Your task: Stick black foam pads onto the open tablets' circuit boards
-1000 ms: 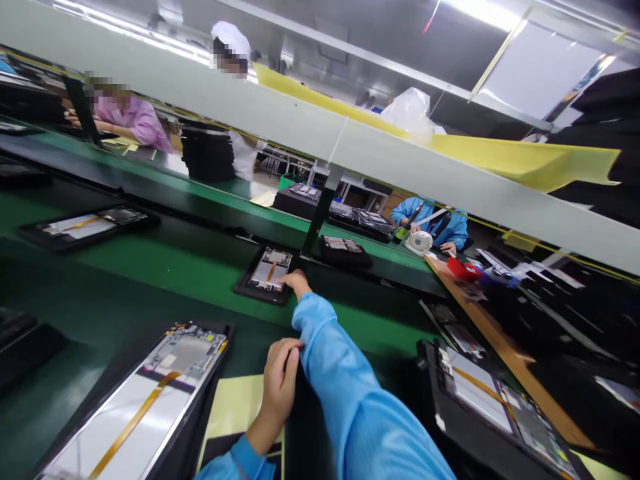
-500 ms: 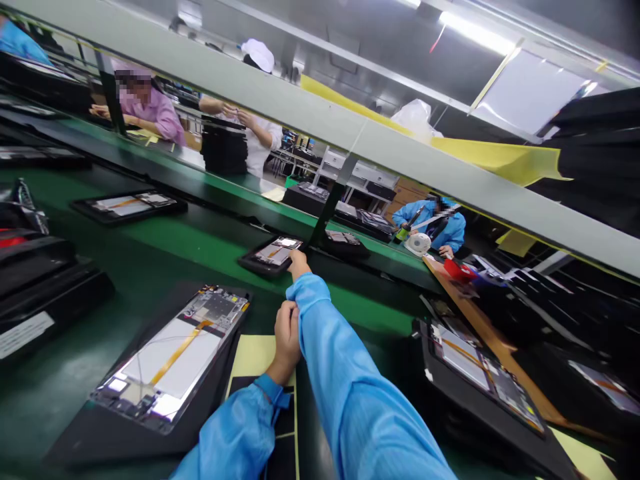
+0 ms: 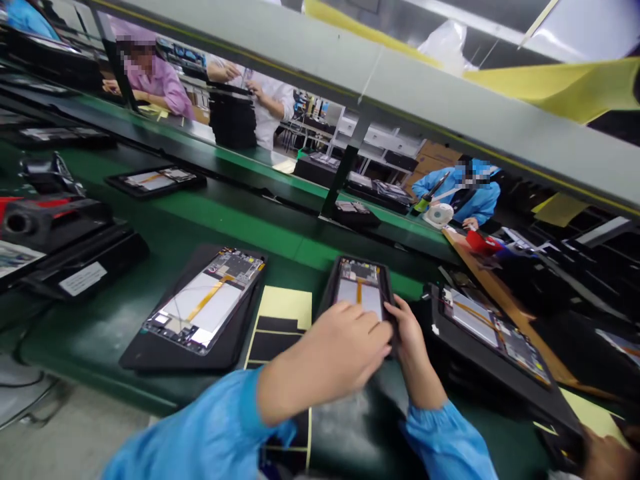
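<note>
An opened tablet, showing its circuit board, pale battery and orange ribbon cable, lies in a black tray in front of me. My right hand grips the tray's right side, thumb along the edge. My left hand is over the tray's near end with fingers curled in; it covers the tablet's lower part, and whatever it holds is hidden. Left of my hands a second opened tablet rests on a black board. Between them lies a yellow sheet with black pads.
A black and red device stands at left. To the right, another opened tablet sits on a black stack, and another person's hand shows at the corner. A tray with a tablet is farther back. A rail crosses above.
My right hand has come back from the far strip with the trayed tablet, which is now near me. My left hand has moved from beside my right forearm to the tray's near end.
</note>
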`<act>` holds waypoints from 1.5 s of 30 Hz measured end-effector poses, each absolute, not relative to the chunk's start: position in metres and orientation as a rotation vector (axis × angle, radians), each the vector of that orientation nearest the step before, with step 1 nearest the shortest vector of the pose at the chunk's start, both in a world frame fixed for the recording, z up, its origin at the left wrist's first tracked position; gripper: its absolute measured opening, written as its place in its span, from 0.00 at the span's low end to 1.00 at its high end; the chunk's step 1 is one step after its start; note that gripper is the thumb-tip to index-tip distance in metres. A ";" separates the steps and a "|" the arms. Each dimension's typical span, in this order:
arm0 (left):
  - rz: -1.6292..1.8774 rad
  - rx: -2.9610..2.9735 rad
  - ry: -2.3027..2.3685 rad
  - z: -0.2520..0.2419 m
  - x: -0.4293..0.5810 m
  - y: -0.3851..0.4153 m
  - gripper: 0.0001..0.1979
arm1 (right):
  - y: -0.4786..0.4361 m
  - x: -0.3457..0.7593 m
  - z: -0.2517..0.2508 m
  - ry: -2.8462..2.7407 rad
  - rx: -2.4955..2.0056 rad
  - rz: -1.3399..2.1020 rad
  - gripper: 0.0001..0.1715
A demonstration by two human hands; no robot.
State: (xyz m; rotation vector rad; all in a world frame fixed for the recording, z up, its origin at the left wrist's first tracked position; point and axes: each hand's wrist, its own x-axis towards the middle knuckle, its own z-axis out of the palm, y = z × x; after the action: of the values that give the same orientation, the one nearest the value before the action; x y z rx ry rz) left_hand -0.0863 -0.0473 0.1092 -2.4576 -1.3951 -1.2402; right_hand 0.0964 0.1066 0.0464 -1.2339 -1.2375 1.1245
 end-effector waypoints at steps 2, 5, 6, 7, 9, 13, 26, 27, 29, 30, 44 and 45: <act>-0.924 -2.556 -1.559 0.100 -0.111 -0.088 0.18 | 0.084 0.127 0.031 -1.292 -1.325 1.106 0.23; -0.848 -2.441 -1.694 0.046 -0.151 -0.140 0.19 | 0.059 0.156 0.010 -1.382 -1.436 1.041 0.24; -0.853 -2.354 -1.702 0.024 -0.159 -0.153 0.19 | 0.052 0.161 0.006 -1.400 -1.463 1.010 0.25; -0.843 -2.265 -1.700 0.003 -0.164 -0.164 0.19 | 0.047 0.163 0.004 -1.428 -1.480 0.954 0.26; -0.759 -2.184 -1.713 -0.028 -0.160 -0.180 0.21 | 0.037 0.157 0.006 -1.584 -1.432 0.773 0.28; -0.699 -2.140 -1.814 -0.045 -0.131 -0.187 0.22 | 0.026 0.101 0.022 -2.285 -0.980 0.697 0.17; -0.639 -2.069 -1.967 -0.065 -0.106 -0.124 0.31 | 0.020 0.017 0.007 -2.771 -0.934 0.563 0.08; -0.638 -2.053 -1.973 -0.065 -0.104 -0.124 0.32 | 0.019 0.017 0.007 -2.776 -0.935 0.553 0.08; -0.660 -2.034 -1.995 -0.064 -0.101 -0.126 0.32 | 0.019 0.016 0.006 -2.786 -0.933 0.544 0.08; -0.678 -2.030 -2.009 -0.063 -0.100 -0.126 0.32 | 0.019 0.015 0.005 -2.787 -0.931 0.542 0.08; -0.761 -1.961 -1.989 -0.059 -0.100 -0.129 0.30 | 0.020 0.011 0.008 -2.764 -0.837 0.624 0.15; -0.786 -1.974 -1.999 -0.060 -0.101 -0.130 0.29 | 0.022 0.006 0.010 -2.808 -0.762 0.671 0.16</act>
State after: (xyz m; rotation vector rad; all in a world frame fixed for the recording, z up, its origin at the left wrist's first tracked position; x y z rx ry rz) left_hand -0.1007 -0.1298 -0.0602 -1.9740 -1.9986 -0.7858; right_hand 0.0064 0.0225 0.0102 -0.7623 -2.8081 0.6711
